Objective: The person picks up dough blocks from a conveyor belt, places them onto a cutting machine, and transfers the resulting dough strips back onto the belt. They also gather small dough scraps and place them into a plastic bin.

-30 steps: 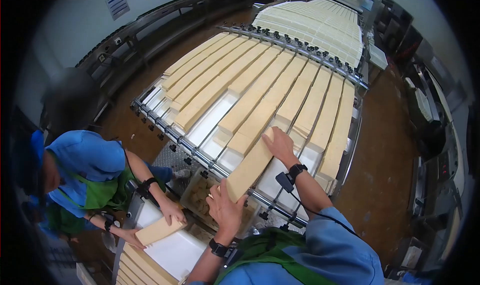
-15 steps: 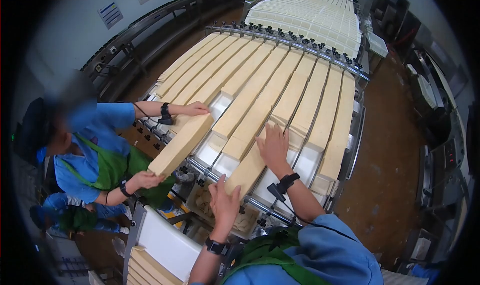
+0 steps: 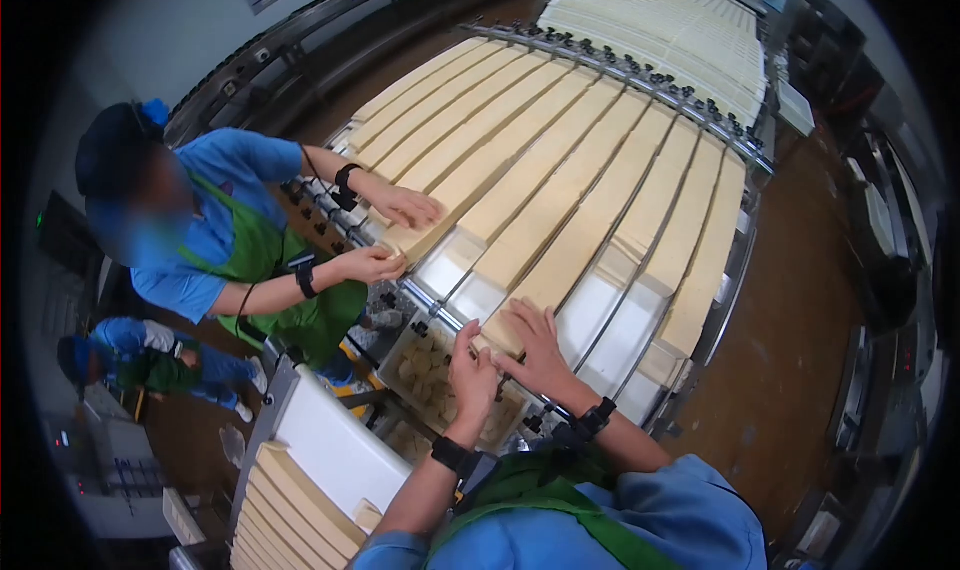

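Note:
My left hand (image 3: 473, 378) is at the near end of a long pale-yellow slab (image 3: 560, 270), its fingers closed against the slab's end edge. My right hand (image 3: 540, 348) lies over the top of that end with fingers spread, its thumb reaching toward my left hand. The slab rests lengthwise in a lane on a white table (image 3: 585, 320), between thin metal divider rods. Similar slabs lie in the lanes on both sides. What my left fingertips pinch is partly hidden.
At left, a co-worker's two hands (image 3: 390, 232) rest on another slab. A bin of pale scraps (image 3: 425, 370) stands below the table's metal front rail (image 3: 430, 305). Behind my left arm, a white surface (image 3: 330, 420) carries stacked pale strips (image 3: 290, 510). Black knobs line the far bar (image 3: 640, 75).
My right hand has moved down to the slab's near end, close to my left hand. The co-worker's slab, lifted earlier, now lies on the table. My view has shifted.

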`<control>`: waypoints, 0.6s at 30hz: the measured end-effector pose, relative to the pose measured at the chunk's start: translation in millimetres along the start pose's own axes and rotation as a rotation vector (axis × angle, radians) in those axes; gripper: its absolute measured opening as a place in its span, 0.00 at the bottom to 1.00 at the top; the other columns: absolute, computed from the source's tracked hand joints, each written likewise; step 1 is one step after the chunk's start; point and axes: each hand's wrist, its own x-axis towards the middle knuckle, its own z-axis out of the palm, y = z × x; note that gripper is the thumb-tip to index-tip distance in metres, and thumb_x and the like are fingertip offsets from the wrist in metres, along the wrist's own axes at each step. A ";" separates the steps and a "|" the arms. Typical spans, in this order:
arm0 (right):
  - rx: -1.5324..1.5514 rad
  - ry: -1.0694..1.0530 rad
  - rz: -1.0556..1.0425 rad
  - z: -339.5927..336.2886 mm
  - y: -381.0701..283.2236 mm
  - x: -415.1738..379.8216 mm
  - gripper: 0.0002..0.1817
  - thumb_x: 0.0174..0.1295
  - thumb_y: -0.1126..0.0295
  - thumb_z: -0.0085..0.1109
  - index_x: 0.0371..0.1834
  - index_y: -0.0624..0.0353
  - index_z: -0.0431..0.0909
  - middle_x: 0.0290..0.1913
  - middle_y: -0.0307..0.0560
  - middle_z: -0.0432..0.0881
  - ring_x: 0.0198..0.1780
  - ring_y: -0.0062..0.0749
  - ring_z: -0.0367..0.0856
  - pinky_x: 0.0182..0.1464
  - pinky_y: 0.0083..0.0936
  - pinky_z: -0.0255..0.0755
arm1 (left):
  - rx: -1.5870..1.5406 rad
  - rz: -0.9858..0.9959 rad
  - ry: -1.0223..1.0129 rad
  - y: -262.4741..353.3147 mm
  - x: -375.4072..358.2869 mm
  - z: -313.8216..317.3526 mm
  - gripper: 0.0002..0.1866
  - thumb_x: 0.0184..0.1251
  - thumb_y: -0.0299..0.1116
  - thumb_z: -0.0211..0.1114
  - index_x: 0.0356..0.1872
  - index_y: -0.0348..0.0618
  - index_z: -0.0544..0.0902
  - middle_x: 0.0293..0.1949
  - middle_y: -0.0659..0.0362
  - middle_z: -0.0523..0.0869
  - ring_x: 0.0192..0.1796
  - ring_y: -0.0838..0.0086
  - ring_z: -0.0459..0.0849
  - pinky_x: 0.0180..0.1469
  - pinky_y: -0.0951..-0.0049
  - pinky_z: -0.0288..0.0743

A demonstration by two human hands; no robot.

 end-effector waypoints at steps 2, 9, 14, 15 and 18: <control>-0.018 -0.006 0.008 1.4 3.5 2.0 0.40 0.65 0.55 0.70 0.77 0.61 0.68 0.77 0.61 0.65 0.82 0.57 0.57 0.83 0.63 0.40 | -0.005 -0.057 -0.018 -4.0 0.9 -5.9 0.26 0.71 0.18 0.57 0.70 0.43 0.76 0.62 0.49 0.85 0.64 0.59 0.84 0.68 0.64 0.73; -0.391 -0.034 -0.067 2.7 -4.6 4.2 0.45 0.63 0.61 0.71 0.81 0.60 0.61 0.78 0.56 0.64 0.83 0.54 0.56 0.82 0.66 0.42 | -0.291 -0.119 -0.037 -18.7 -8.3 -28.1 0.26 0.71 0.13 0.57 0.68 0.40 0.76 0.63 0.58 0.82 0.58 0.75 0.84 0.56 0.75 0.80; -0.549 -0.162 -0.033 12.8 -3.2 4.9 0.43 0.69 0.54 0.64 0.83 0.57 0.59 0.82 0.57 0.60 0.85 0.55 0.51 0.82 0.70 0.38 | -0.039 0.032 0.241 -36.5 -52.3 -84.1 0.23 0.69 0.12 0.57 0.64 0.36 0.79 0.62 0.52 0.78 0.60 0.68 0.85 0.60 0.72 0.80; -0.587 -0.180 -0.039 11.8 -2.7 5.3 0.43 0.71 0.52 0.62 0.84 0.56 0.58 0.84 0.57 0.58 0.86 0.55 0.49 0.82 0.71 0.37 | 0.018 0.025 0.244 -54.8 -58.9 -99.5 0.22 0.69 0.15 0.60 0.64 0.35 0.79 0.63 0.50 0.76 0.60 0.66 0.84 0.61 0.71 0.79; -0.642 -0.255 0.001 12.2 -4.3 8.2 0.42 0.73 0.49 0.58 0.85 0.55 0.57 0.86 0.58 0.55 0.87 0.55 0.46 0.81 0.72 0.35 | 0.482 0.014 0.385 -111.4 -85.8 -124.4 0.22 0.70 0.18 0.63 0.64 0.36 0.79 0.64 0.49 0.76 0.60 0.64 0.83 0.62 0.71 0.79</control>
